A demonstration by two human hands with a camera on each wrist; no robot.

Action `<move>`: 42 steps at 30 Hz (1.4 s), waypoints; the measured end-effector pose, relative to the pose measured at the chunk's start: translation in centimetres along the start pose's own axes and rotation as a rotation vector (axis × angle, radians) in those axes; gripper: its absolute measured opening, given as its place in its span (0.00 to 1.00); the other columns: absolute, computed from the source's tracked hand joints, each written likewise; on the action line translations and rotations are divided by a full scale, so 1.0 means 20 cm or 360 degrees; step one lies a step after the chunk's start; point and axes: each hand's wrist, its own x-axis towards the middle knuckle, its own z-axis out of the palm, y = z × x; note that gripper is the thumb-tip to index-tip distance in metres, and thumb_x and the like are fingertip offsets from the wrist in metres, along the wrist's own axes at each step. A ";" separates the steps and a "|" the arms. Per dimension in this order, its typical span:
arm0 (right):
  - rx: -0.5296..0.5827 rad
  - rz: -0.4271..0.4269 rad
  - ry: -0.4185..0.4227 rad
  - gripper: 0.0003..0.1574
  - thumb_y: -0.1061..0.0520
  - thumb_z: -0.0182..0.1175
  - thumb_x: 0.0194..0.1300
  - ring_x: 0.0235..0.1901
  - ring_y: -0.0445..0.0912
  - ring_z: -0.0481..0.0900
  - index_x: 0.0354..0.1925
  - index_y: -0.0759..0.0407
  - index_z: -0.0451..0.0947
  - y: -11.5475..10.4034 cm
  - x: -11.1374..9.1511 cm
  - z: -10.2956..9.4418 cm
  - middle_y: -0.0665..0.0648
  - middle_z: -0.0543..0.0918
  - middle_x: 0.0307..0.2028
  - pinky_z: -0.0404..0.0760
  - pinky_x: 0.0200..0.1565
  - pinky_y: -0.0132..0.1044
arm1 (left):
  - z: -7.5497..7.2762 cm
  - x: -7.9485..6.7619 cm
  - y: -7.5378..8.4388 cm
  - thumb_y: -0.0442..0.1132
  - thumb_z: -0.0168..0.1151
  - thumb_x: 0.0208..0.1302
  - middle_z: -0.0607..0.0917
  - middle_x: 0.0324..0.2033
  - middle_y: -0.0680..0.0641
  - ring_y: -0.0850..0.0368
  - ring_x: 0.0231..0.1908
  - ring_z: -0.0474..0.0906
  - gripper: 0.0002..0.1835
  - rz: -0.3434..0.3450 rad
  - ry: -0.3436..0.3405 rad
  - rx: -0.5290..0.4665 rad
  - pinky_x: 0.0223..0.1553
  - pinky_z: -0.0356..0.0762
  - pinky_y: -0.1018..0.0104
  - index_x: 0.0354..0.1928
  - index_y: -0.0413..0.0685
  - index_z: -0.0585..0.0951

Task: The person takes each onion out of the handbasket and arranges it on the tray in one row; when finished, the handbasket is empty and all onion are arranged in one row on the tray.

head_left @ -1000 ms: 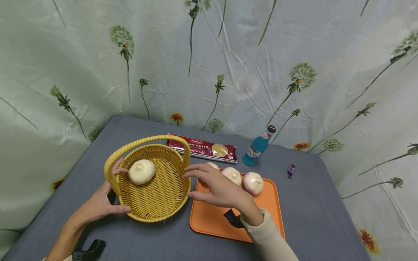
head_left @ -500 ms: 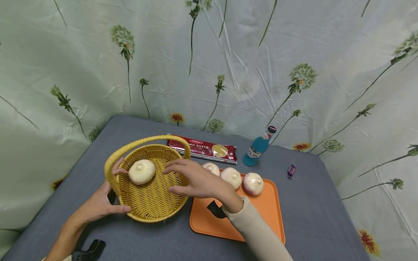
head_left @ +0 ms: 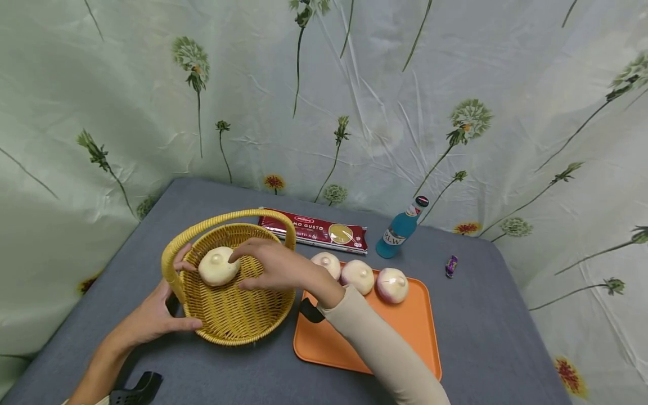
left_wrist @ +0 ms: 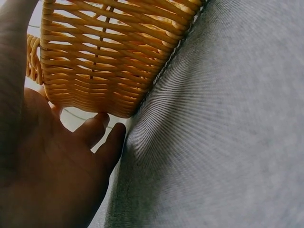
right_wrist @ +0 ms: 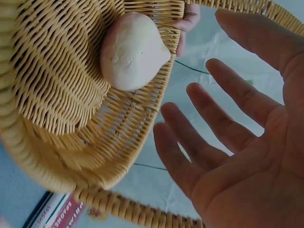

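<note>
A yellow wicker basket (head_left: pixel 238 315) with a tall arched handle stands at the left of the table. My left hand (head_left: pixel 147 320) holds its left side, the thumb lying on the rim and a finger reaching over the edge. Inside, against the left wall, sits a round, white, turnip-like vegetable (head_left: pixel 217 266) with a small knob. Above the basket's right part hovers my right hand (head_left: pixel 286 267), its fingers parted and nothing in them. The right wrist view shows this palm (right_wrist: pixel 251 166) bare, apart from the vegetable (right_wrist: pixel 133 52).
An orange tray (head_left: pixel 329 349) at the right bears 3 similar vegetables (head_left: pixel 392 285) with purplish undersides along its back edge. Behind lie a red spaghetti pack (head_left: pixel 319 232) and a leaning-looking blue bottle (head_left: pixel 400 230). A small purple-wrapped sweet (head_left: pixel 451 266) lies further right.
My right hand has moved left, from beside the basket's right rim to over its inside, close to the vegetable there. The left hand and the basket have stayed in place.
</note>
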 end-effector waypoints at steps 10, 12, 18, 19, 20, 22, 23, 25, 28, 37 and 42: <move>0.0039 0.0183 -0.0116 0.31 0.48 0.69 0.64 0.70 0.45 0.66 0.64 0.48 0.76 -0.01 0.14 0.03 0.53 0.70 0.69 0.66 0.67 0.35 | 0.00 0.00 0.01 0.30 0.79 0.42 0.43 0.78 0.53 0.66 0.75 0.35 0.62 -0.0006 -0.0015 0.0006 0.63 0.33 0.26 0.76 0.52 0.50; 0.0054 0.0203 -0.0120 0.31 0.49 0.70 0.64 0.70 0.45 0.66 0.64 0.48 0.76 0.00 0.16 0.04 0.52 0.71 0.69 0.66 0.67 0.35 | 0.00 0.01 0.01 0.30 0.79 0.42 0.43 0.78 0.53 0.66 0.75 0.35 0.62 -0.0006 -0.0015 0.0009 0.63 0.33 0.25 0.77 0.53 0.50; 0.0098 0.0184 -0.0105 0.33 0.50 0.72 0.61 0.68 0.44 0.67 0.64 0.48 0.77 0.02 0.21 0.07 0.51 0.74 0.66 0.66 0.66 0.34 | 0.00 0.00 0.02 0.31 0.79 0.41 0.41 0.79 0.52 0.66 0.75 0.34 0.62 0.0008 -0.0010 0.0023 0.65 0.29 0.28 0.76 0.51 0.50; 0.0097 0.0180 -0.0102 0.34 0.50 0.72 0.61 0.68 0.43 0.67 0.64 0.48 0.77 0.03 0.22 0.07 0.51 0.74 0.66 0.66 0.66 0.33 | 0.00 0.00 0.02 0.31 0.79 0.41 0.41 0.79 0.52 0.66 0.75 0.34 0.62 0.0009 -0.0009 0.0023 0.65 0.29 0.28 0.76 0.51 0.50; 0.0095 0.0182 -0.0100 0.34 0.50 0.72 0.60 0.68 0.43 0.67 0.64 0.48 0.76 0.03 0.22 0.08 0.51 0.74 0.66 0.65 0.66 0.33 | 0.00 0.00 0.02 0.31 0.79 0.41 0.41 0.79 0.52 0.67 0.75 0.34 0.61 0.0008 -0.0008 0.0024 0.65 0.29 0.28 0.75 0.50 0.51; 0.0101 0.0195 -0.0093 0.34 0.50 0.72 0.60 0.69 0.43 0.66 0.64 0.48 0.76 0.02 0.24 0.09 0.51 0.74 0.67 0.65 0.66 0.34 | -0.01 0.00 0.02 0.31 0.79 0.40 0.43 0.78 0.52 0.68 0.74 0.36 0.63 0.0001 -0.0004 0.0028 0.65 0.30 0.28 0.77 0.53 0.49; 0.0104 0.0209 -0.0093 0.34 0.50 0.72 0.61 0.69 0.43 0.66 0.65 0.48 0.76 0.02 0.24 0.09 0.51 0.73 0.67 0.64 0.67 0.34 | -0.01 0.00 0.02 0.31 0.79 0.40 0.43 0.78 0.52 0.68 0.74 0.36 0.63 -0.0003 -0.0003 0.0032 0.64 0.31 0.27 0.77 0.53 0.50; 0.0103 0.0238 -0.0099 0.35 0.50 0.72 0.61 0.71 0.44 0.64 0.65 0.47 0.76 0.02 0.26 0.09 0.51 0.72 0.68 0.64 0.68 0.35 | -0.01 0.00 0.02 0.31 0.79 0.40 0.45 0.77 0.52 0.68 0.74 0.36 0.64 -0.0013 0.0000 0.0035 0.64 0.31 0.26 0.77 0.54 0.49; 0.0113 0.0273 -0.0114 0.34 0.51 0.72 0.61 0.71 0.44 0.63 0.65 0.46 0.75 0.02 0.27 0.10 0.52 0.71 0.69 0.64 0.68 0.36 | -0.01 -0.01 0.02 0.31 0.79 0.41 0.43 0.78 0.53 0.66 0.74 0.35 0.60 -0.0019 -0.0005 0.0029 0.63 0.31 0.25 0.74 0.50 0.52; 0.0107 0.0248 -0.0117 0.32 0.52 0.69 0.64 0.71 0.44 0.63 0.66 0.46 0.75 0.04 0.30 0.14 0.52 0.71 0.69 0.67 0.64 0.35 | -0.01 -0.02 0.02 0.31 0.79 0.41 0.59 0.64 0.47 0.67 0.72 0.39 0.71 -0.0039 -0.0002 0.0035 0.61 0.34 0.23 0.80 0.61 0.40; 0.0111 0.0257 -0.0105 0.34 0.52 0.70 0.64 0.69 0.44 0.65 0.67 0.45 0.74 0.05 0.31 0.16 0.52 0.72 0.68 0.70 0.59 0.33 | -0.01 -0.01 0.02 0.31 0.78 0.42 0.59 0.63 0.47 0.64 0.73 0.39 0.69 -0.0038 -0.0018 -0.0001 0.60 0.35 0.22 0.80 0.61 0.41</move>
